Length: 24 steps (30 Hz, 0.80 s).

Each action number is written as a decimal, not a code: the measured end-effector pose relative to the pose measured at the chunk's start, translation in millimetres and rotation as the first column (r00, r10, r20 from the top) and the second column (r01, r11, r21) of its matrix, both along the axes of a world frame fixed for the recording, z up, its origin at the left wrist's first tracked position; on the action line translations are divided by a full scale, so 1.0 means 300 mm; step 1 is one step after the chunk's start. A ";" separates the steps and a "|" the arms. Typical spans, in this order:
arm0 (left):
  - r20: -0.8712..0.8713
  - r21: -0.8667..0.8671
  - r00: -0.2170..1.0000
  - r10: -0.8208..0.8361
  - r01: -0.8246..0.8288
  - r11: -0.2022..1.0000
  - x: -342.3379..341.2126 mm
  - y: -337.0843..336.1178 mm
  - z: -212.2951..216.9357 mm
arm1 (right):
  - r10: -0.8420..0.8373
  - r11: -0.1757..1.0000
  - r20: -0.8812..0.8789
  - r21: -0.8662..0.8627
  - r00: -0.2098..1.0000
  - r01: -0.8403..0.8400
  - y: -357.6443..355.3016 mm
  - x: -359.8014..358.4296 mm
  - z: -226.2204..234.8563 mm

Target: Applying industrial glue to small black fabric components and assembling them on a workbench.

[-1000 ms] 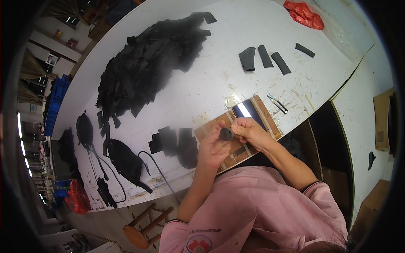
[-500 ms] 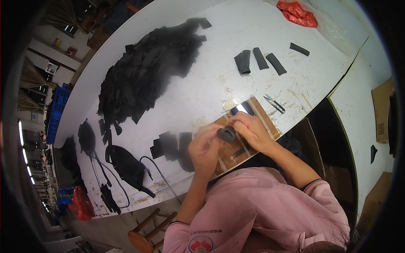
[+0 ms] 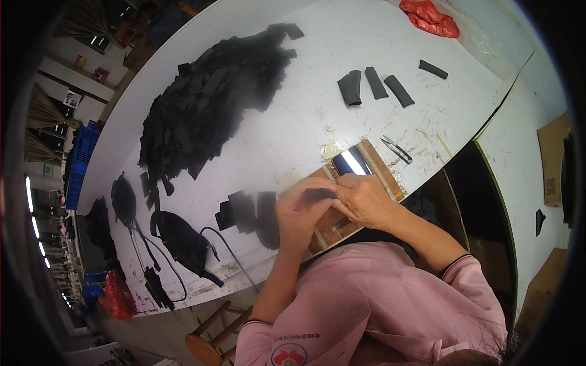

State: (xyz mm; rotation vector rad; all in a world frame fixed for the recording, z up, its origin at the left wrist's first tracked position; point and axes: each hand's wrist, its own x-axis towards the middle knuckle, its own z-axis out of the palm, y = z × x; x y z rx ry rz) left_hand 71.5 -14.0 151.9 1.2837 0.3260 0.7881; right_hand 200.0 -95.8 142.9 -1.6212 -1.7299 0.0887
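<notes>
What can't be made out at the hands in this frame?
- Head view: the small black piece is mostly covered by the left hand and right hand; its shape is unclear.
- The brown board is partly hidden under both hands.
- The snips are too small for detail.

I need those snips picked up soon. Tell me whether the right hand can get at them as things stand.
Probably yes. The snips lie alone on bare white table, just beyond the right hand. But that hand and the left hand both pinch a small black piece, so it must let go first.
</notes>
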 end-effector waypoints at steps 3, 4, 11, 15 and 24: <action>-0.152 0.096 0.988 -0.022 0.037 0.995 0.012 -0.007 0.081 | 0.062 0.988 -0.074 0.143 0.995 -0.051 -0.006 0.007 0.004; -0.153 0.092 0.988 -0.025 0.040 0.995 0.009 -0.001 0.052 | 0.059 0.989 -0.076 0.139 0.995 -0.048 -0.005 -0.002 -0.048; -0.299 0.451 0.944 0.137 0.014 0.892 0.021 -0.002 -0.017 | -0.011 0.997 -0.173 0.070 0.985 0.023 0.004 -0.025 -0.148; -0.192 0.324 0.964 0.182 -0.113 0.939 0.000 -0.032 -0.018 | -0.026 0.997 -0.139 0.068 0.990 0.036 0.001 -0.019 -0.125; 0.062 0.073 0.983 0.171 -0.175 0.982 -0.012 -0.026 0.012 | -0.006 1.000 -0.123 -0.021 0.992 0.003 -0.008 -0.006 -0.053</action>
